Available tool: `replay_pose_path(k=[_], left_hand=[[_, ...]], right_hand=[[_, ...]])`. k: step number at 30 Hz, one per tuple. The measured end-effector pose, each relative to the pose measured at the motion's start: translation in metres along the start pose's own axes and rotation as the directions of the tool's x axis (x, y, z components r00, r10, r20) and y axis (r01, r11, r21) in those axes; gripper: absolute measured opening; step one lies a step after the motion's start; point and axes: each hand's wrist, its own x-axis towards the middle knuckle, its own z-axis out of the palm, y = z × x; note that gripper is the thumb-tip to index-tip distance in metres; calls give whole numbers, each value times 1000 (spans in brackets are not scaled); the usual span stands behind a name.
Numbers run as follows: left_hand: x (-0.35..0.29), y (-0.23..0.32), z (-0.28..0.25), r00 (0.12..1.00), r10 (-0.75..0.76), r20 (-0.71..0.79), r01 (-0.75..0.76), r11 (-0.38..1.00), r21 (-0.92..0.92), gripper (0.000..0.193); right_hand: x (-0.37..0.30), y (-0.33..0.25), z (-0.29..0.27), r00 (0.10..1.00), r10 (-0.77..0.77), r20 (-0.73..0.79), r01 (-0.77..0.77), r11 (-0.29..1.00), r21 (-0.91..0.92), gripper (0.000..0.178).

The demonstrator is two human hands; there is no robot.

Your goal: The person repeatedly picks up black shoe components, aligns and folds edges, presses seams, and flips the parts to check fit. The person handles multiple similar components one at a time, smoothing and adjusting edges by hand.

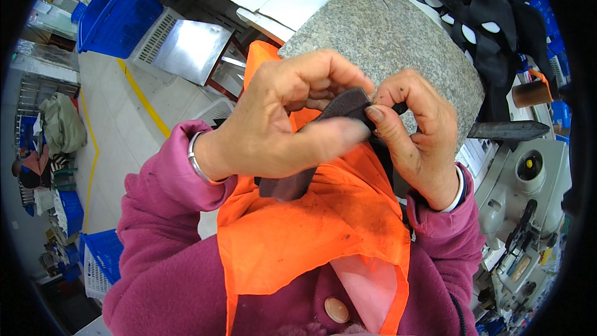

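Note:
A dark brown-black fabric piece (343, 107), strip-like and folded, is held between my two hands above my orange apron (298, 236). My right hand (418, 127) pinches its upper right end between thumb and fingers. Curled around the middle of the piece is my left hand (280, 118), its fingers bent above the piece and its thumb, blurred by motion, lying across the front. A lower part of the fabric (288, 185) hangs out beneath the left hand against the apron. The exact contact of the left fingertips is partly hidden.
Beyond my hands lies a speckled grey stone-like slab (379, 31) on the worktable. Black cut pieces (485, 0) heap at the far right, above a dark metal bar (510, 129) and a pale sewing machine (528, 174). A metal-topped stool (193, 50) and blue crate (115, 12) stand left.

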Motion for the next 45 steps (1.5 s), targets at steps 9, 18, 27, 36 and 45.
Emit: replay_pose_path(k=[9,18,27,36,45], left_hand=[[11,13,-11,988,-155,-30,157,958,239,31],[12,3,-6,999,20,-26,-13,966,257,29],[18,11,-15,979,-202,0,202,979,20,29],[29,14,-3,976,72,204,-203,631,749,9],[30,8,-21,976,99,192,-214,561,800,5]], right_hand=[[-3,7,-14,990,137,-12,-132,971,201,16],[-6,14,-18,988,-49,146,52,999,-14,10],[-8,9,-20,990,-9,142,26,993,-119,6],[-6,0,-18,985,-37,167,69,980,-189,7],[-15,9,-15,983,6,181,25,986,-168,7]])
